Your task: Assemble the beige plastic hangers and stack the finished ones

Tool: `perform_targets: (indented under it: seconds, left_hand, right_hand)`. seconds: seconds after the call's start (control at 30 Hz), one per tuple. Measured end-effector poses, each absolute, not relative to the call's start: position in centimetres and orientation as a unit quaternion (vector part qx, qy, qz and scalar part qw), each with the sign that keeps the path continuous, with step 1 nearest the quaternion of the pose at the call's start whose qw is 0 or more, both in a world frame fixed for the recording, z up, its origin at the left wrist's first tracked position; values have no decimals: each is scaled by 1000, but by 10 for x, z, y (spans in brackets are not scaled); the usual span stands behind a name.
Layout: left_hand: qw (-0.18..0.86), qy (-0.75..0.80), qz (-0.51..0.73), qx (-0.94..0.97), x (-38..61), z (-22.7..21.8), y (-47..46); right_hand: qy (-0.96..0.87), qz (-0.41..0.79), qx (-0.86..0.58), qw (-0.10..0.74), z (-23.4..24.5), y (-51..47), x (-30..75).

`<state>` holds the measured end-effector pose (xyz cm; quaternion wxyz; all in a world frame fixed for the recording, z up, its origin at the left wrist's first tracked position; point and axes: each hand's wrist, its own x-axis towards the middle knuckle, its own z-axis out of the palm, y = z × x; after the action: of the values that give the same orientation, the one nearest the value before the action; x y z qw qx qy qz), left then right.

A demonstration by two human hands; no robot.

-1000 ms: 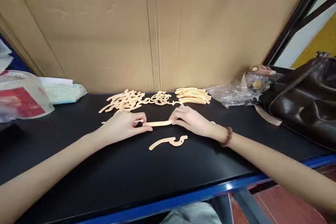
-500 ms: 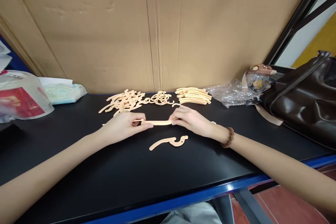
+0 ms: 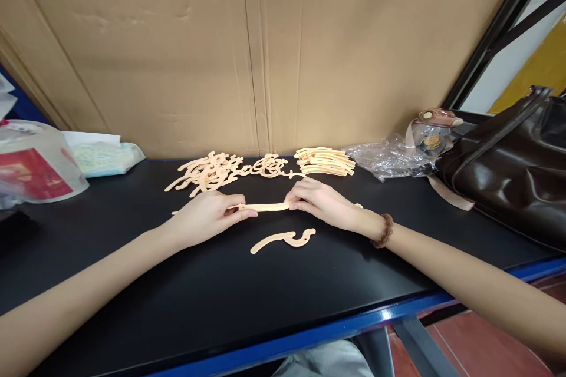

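Observation:
My left hand point(image 3: 207, 215) and my right hand point(image 3: 322, 203) pinch opposite ends of a beige plastic hanger arm point(image 3: 266, 208), held level just over the table. At its left end another thin beige piece shows between my left fingers, mostly hidden. Below lies a hook-shaped hanger piece point(image 3: 300, 240) touching a curved hanger arm point(image 3: 269, 240). Beyond my left hand is a loose heap of beige hanger parts point(image 3: 210, 171). Several beige hooks point(image 3: 267, 166) lie in the middle, and stacked hanger arms point(image 3: 325, 161) are beyond my right hand.
A cardboard sheet point(image 3: 177, 59) stands behind the black table point(image 3: 221, 294). At left are a plastic bag point(image 3: 39, 159) and a soft white pack point(image 3: 110, 156). Clear plastic wrap point(image 3: 389, 156), a bottle point(image 3: 431, 132) and a dark brown bag point(image 3: 508, 171) are at right.
The held hanger arm has rolled slightly between my fingers. Both hands stay almost in place, and the loose pieces below them have not moved.

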<state>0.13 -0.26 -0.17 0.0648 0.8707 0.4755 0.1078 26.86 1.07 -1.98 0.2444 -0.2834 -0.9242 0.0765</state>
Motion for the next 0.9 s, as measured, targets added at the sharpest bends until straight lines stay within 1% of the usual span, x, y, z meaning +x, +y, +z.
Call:
perform_targets:
  seconds: [0.27, 0.43, 0.6, 0.9]
  left_hand:
    - [39, 452, 101, 885, 1, -3, -1]
    - [42, 468, 102, 877, 4, -3, -5]
    - [37, 440, 105, 891, 6, -3, -7]
    - [39, 432, 108, 895, 6, -3, -8]
  right_hand:
    - [-926, 80, -286, 233, -19, 11, 271]
    - [-928, 80, -278, 234, -19, 10, 270]
    - [-929, 67, -278, 235, -19, 9, 269]
    - [-928, 54, -288, 231, -18, 9, 269]
